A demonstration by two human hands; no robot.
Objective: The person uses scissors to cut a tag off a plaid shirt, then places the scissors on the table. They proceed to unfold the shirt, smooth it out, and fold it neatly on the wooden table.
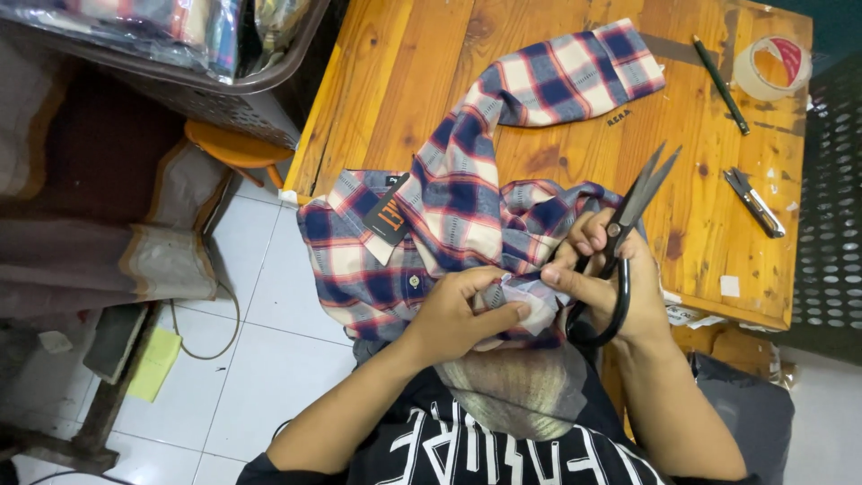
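Both hands are met at a white label [530, 301] on the plaid shirt [449, 224], which is draped over the near edge of the wooden table [395, 81]. The label is pinched by the left hand [458, 314]; black scissors [620, 247] are gripped by the right hand [606, 278], blades nearly closed. Farther off lie a pencil [720, 83], tape roll [772, 67] and small snips [754, 202]. Bagged cloth is held in a grey basket [224, 99] at left.

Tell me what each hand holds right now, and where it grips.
Right hand holds black scissors by the handle loop, blades closed. Left hand pinches a small white label on the plaid shirt.
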